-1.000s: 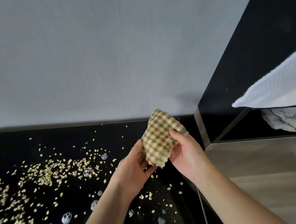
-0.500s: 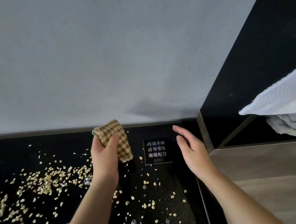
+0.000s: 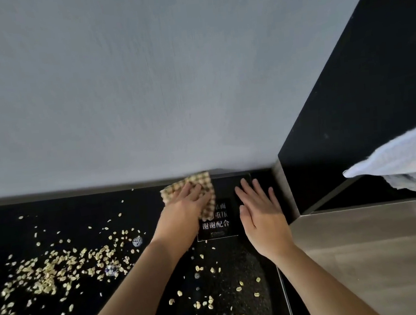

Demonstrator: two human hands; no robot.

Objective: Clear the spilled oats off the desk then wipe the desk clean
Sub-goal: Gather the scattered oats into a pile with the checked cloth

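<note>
Pressing: left hand [image 3: 184,211], fingers flat, on beige checked cloth [image 3: 199,181], 12 o'clock on glossy black desk [image 3: 67,218]
Right hand [image 3: 262,215]: spread flat, 1 o'clock
Pale oat flakes [image 3: 47,274]: mostly 8 o'clock

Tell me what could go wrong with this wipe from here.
1. The cloth under the left hand starts at the back wall; a careless sweep may scatter the oats over the right edge of the desk.
2. Foam blobs sit among the oats, so wet flakes may smear or cling to the cloth.
3. The right hand, flat beside the cloth, may block the stroke.
</note>
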